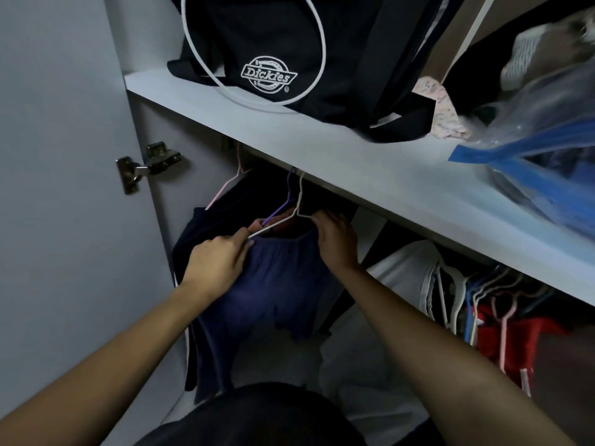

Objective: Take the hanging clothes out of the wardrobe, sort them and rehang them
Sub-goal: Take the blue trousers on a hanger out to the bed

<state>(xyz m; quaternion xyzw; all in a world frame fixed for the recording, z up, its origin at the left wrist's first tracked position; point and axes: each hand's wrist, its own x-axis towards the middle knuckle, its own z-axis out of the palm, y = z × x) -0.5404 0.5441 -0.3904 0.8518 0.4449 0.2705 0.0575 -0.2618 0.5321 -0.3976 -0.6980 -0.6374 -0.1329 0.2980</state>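
Both hands gripping navy garment

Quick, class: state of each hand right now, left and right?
Left hand: pinching the white hanger at the navy garment.
Right hand: gripping the hanger's other end at the garment's top.

Both arms extended fwd, left grip fingers curled, pinching, right grip curled, knuckles up

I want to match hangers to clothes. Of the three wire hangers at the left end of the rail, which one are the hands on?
The white wire hanger carrying the navy blue garment: left hand and right hand grip its shoulders. The purple hanger and pink hanger hang untouched behind.
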